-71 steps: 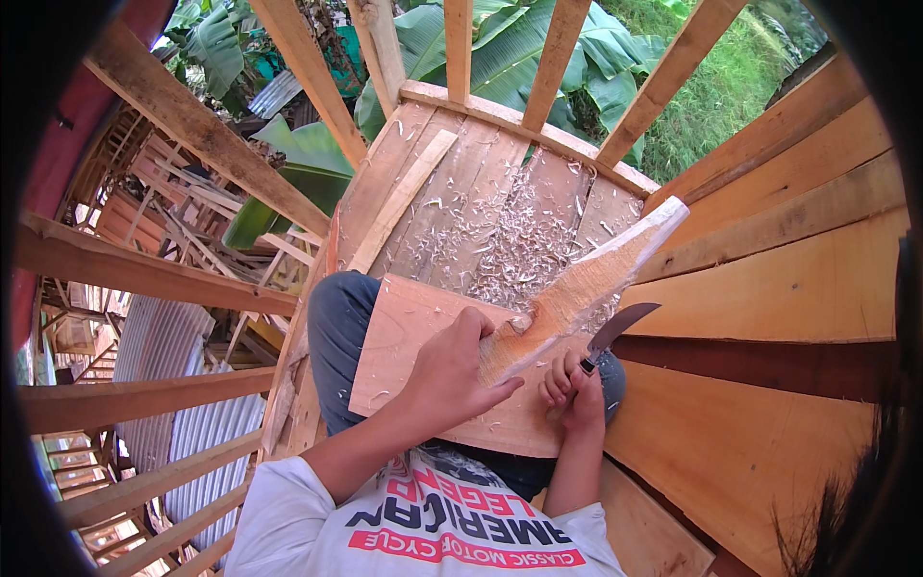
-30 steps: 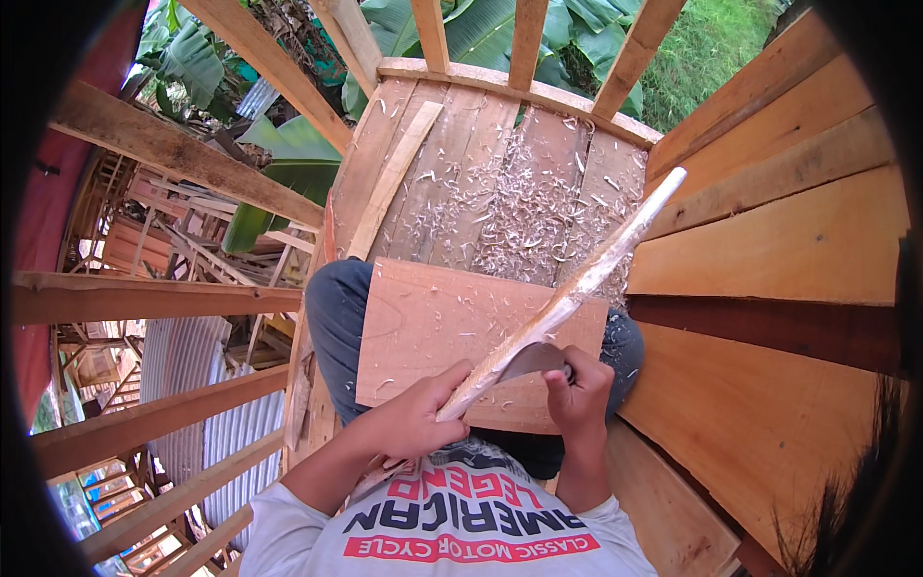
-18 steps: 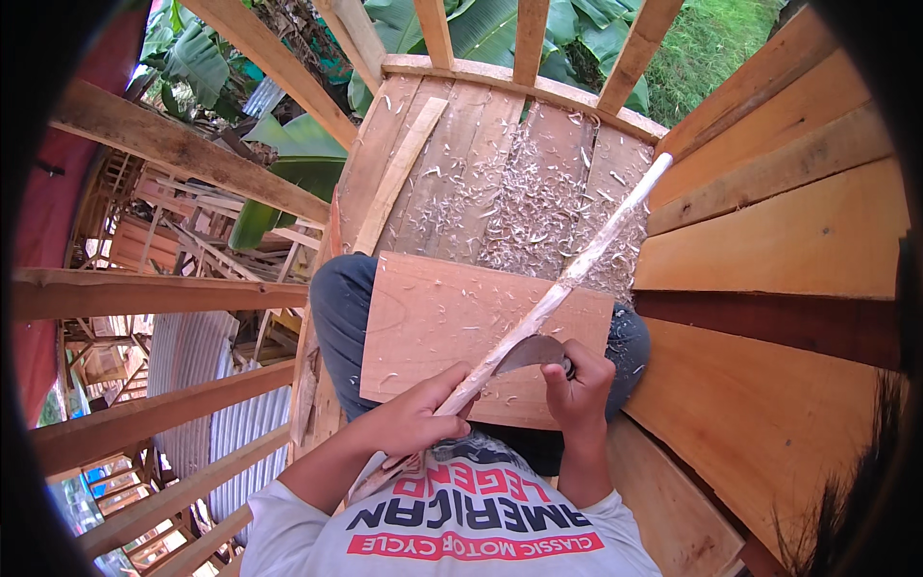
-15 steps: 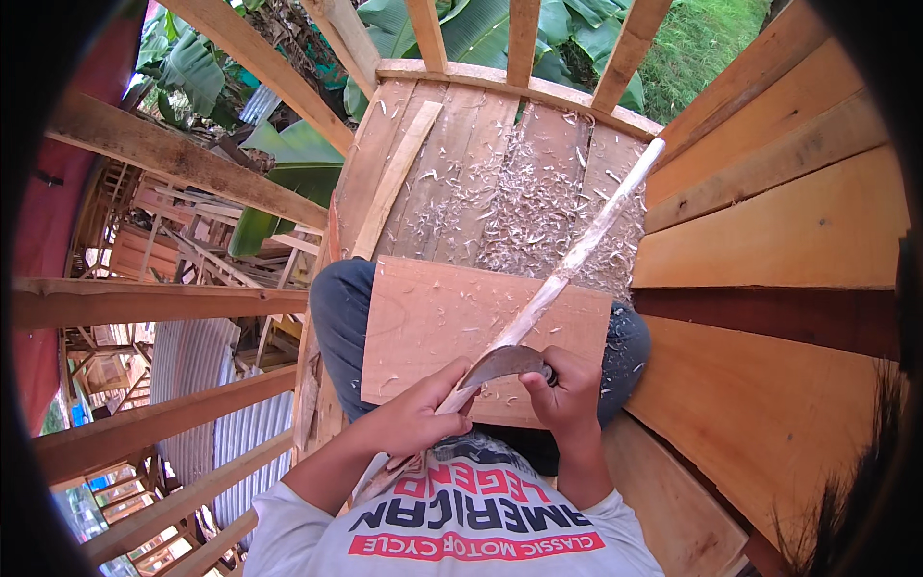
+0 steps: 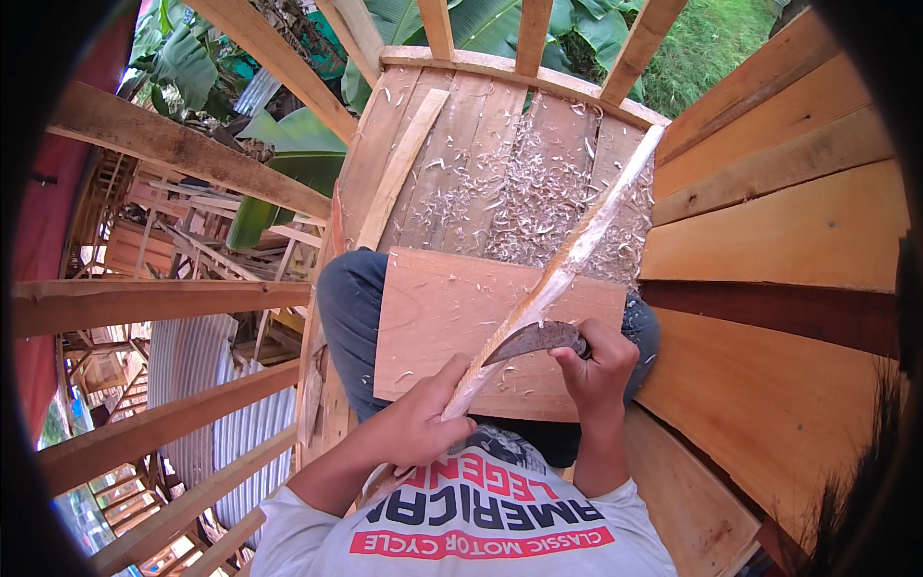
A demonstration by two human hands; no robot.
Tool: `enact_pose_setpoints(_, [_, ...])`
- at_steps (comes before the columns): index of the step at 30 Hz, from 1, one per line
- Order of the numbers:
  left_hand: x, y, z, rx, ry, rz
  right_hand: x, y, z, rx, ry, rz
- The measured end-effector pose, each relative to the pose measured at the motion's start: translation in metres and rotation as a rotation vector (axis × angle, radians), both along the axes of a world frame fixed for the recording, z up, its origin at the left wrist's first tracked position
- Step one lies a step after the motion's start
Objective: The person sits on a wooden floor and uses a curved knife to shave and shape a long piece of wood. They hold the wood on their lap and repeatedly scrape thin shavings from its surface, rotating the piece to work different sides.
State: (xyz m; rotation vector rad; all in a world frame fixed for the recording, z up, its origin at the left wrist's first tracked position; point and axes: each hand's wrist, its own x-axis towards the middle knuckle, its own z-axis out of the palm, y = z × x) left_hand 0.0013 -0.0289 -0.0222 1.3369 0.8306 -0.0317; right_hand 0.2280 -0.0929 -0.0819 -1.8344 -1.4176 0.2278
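Observation:
A long, pale, partly peeled wooden stick slants from my belly up to the far right. My left hand is closed round its near part. In my right hand is a knife with a dark curved blade, gripped by its handle. The blade lies against the stick's right side, a little beyond my left hand. Beneath them a flat rectangular wooden board rests across my lap. The stick's near end is partly hidden by my left hand and forearm.
Curled shavings litter the plank floor ahead. A loose wooden strip lies on its left side. Plank walling stands close on the right, and spaced wooden rails run along the left.
My right hand and the knife have moved right and slightly farther away. The stick has turned, its brownish side now showing more. My view has shifted slightly.

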Motion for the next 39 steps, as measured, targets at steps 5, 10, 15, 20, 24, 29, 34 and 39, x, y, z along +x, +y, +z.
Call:
enact_pose_setpoints(5, [-0.009,-0.003,-0.014,-0.044,-0.121,0.085,-0.022,-0.002,0.006,-0.079,0.131,0.047])
enact_pose_setpoints(10, [-0.007,0.003,-0.006,-0.004,-0.07,0.044,-0.03,-0.006,0.011,-0.112,0.128,0.089])
enact_pose_setpoints(15, [-0.009,0.002,0.005,0.034,-0.029,-0.039,-0.022,-0.003,0.011,-0.041,0.049,0.102])
enact_pose_setpoints(20, [-0.012,0.001,0.008,-0.002,-0.028,-0.043,-0.013,0.004,0.007,0.03,-0.127,0.09])
enact_pose_setpoints(24, [-0.017,-0.001,0.002,-0.017,-0.091,-0.031,-0.012,0.008,0.006,0.07,-0.201,0.083])
enact_pose_setpoints(29, [-0.017,-0.004,-0.006,-0.016,-0.093,-0.005,-0.01,0.01,0.002,0.093,-0.237,0.061])
enact_pose_setpoints(34, [-0.019,-0.01,-0.01,-0.112,-0.114,0.025,-0.006,0.013,0.001,0.04,-0.231,-0.059])
enact_pose_setpoints(39, [-0.021,-0.008,-0.016,-0.232,-0.272,0.132,0.004,0.026,0.031,-0.03,-0.131,-0.16])
